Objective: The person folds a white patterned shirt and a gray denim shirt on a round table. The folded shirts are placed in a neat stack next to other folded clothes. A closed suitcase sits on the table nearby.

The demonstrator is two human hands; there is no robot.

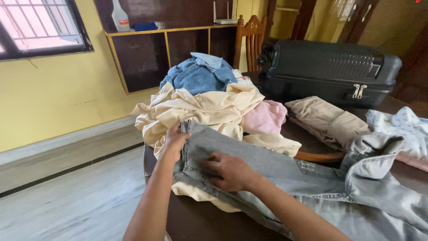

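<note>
Grey jeans (pixel 285 174) under both hands: left (pixel 174 140) pinching hem, right (pixel 229 172) flat.

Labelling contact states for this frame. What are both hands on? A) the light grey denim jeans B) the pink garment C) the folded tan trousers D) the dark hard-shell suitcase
A: the left hand pinches the leg end of the light grey denim jeans, and the right hand presses flat on the same leg, in front of the pile of cream clothes.
</note>
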